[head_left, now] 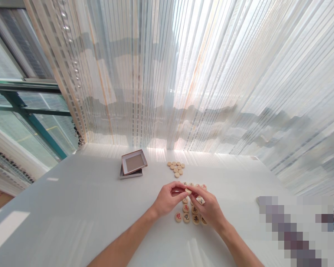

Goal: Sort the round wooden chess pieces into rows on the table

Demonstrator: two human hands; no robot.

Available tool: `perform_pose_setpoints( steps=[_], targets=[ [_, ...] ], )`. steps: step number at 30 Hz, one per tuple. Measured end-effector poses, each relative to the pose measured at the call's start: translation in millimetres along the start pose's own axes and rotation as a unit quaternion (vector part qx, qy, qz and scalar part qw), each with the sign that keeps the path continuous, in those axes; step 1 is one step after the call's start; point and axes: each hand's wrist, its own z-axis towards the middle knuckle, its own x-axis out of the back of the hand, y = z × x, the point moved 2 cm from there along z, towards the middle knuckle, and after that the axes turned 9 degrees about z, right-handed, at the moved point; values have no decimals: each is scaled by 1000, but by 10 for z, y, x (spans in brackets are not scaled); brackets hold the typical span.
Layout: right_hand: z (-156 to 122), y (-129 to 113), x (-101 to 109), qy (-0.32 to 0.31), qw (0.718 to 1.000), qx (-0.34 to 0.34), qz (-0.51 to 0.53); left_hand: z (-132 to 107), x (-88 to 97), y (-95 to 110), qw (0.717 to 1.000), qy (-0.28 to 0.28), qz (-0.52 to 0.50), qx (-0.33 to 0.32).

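My left hand (168, 199) and my right hand (208, 208) meet over a white table (72, 207), both pinching one round wooden chess piece (188, 191) between their fingertips. Under and around the hands lie several face-up wooden pieces (187, 217) with red and black characters. My right hand also seems to hold another piece (200, 200) against its fingers. A small cluster of blank-side-up pieces (176, 168) sits farther back, apart from the hands.
An open shallow box with its lid (133, 164) rests on the table to the back left. Sheer striped curtains (200, 81) hang behind the table. A window frame (30, 118) stands at the left. A blurred patch covers the right near side.
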Motion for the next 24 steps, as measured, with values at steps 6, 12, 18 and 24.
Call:
perform_pose_setpoints(
  steps=[6, 12, 18, 24],
  targets=[
    [-15, 32, -1, 5, 1000, -9, -8, -6, 2, -3, 1000, 1, 19, -1],
    [-8, 25, 6, -2, 1000, -24, -12, -6, 0, -24, 999, 15, 34, 2],
    [-1, -30, -20, -38, 999, -27, 0, -17, -20, 51, 997, 3, 75, -10],
    [-16, -45, 1, -36, 998, -42, 1, -19, -23, 28, 996, -3, 93, -6]
  ],
)
